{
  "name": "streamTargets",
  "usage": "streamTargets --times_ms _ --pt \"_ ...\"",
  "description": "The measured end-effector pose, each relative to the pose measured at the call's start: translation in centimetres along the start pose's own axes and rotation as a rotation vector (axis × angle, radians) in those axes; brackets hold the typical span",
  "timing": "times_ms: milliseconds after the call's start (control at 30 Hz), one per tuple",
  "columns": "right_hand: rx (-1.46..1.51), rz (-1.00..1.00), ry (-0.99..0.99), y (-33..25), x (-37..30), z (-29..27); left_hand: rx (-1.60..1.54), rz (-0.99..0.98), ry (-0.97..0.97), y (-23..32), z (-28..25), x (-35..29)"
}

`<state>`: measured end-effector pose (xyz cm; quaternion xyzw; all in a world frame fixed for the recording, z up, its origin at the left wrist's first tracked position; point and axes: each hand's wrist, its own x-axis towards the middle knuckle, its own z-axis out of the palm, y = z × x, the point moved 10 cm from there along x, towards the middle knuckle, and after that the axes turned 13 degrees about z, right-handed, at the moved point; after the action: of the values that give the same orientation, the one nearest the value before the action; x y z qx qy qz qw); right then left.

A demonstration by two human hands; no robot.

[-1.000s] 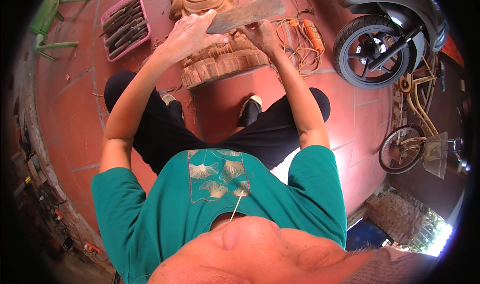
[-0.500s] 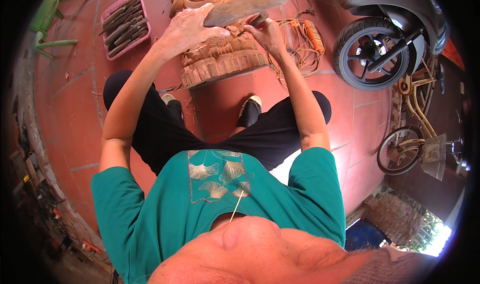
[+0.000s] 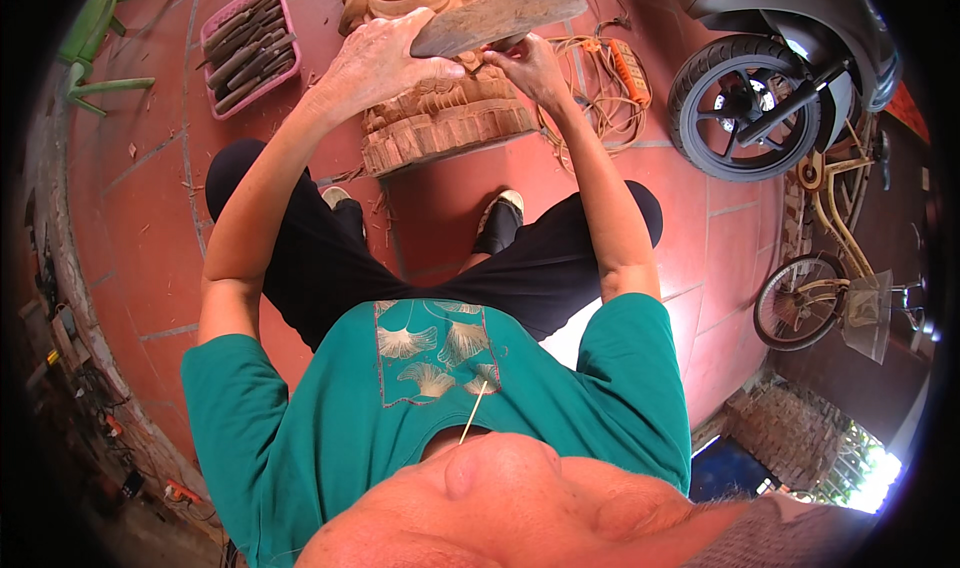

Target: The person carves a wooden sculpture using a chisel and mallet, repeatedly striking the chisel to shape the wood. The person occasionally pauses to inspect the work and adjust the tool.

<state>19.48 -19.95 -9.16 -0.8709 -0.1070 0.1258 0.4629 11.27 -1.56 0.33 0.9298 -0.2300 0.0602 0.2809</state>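
Note:
My left hand is closed round the left end of a long flat slab, grey-brown with a rounded far end. The slab slants up to the right above a carved wooden statue. Close beneath its edge, my right hand is closed in a pinch. A dark, round-ended tool handle shows a little at those fingertips; the slab covers much of it, and its working end is hidden. The statue lies on the floor beyond my feet, with its broad layered base toward me.
A pink basket of wooden-handled carving tools stands at the left, near a green plastic chair. On the right lie an orange power strip and coiled cord. Farther right are a motorbike wheel and a bicycle.
The slab has shifted slightly right and down, and now covers more of the tool handle at my right fingertips. Both hands keep their hold over the statue.

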Motion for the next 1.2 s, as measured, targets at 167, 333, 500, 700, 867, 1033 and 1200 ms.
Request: streamTargets --times_ms 167,333,500,700,867,1033,1200 --pt "-0.060 -0.007 0.013 -0.3 -0.2 0.2 0.002 0.011 0.032 0.6 -0.3 0.1" --pt "-0.201 -0.003 -0.002 -1.4 -0.4 0.8 -0.082 -0.012 0.000 1.1 -0.2 0.2" --pt "-0.157 -0.063 -0.018 -0.3 0.0 0.8 0.003 -0.061 -0.174 0.6 1.3 0.4" --pt "-0.074 -0.048 -0.019 -1.2 -0.5 0.8 -0.061 -0.014 -0.001 0.8 -0.3 0.0" --pt "-0.123 -0.096 -0.005 -1.1 -0.4 0.6 0.030 -0.103 -0.218 0.8 0.9 0.1" --pt "0.173 -0.034 -0.026 2.6 0.8 -0.2 0.051 -0.036 -0.093 0.3 0.8 0.0" --pt "0.044 -0.063 0.052 1.1 0.5 -1.6 -0.027 -0.048 -0.033 -0.7 0.2 0.1"
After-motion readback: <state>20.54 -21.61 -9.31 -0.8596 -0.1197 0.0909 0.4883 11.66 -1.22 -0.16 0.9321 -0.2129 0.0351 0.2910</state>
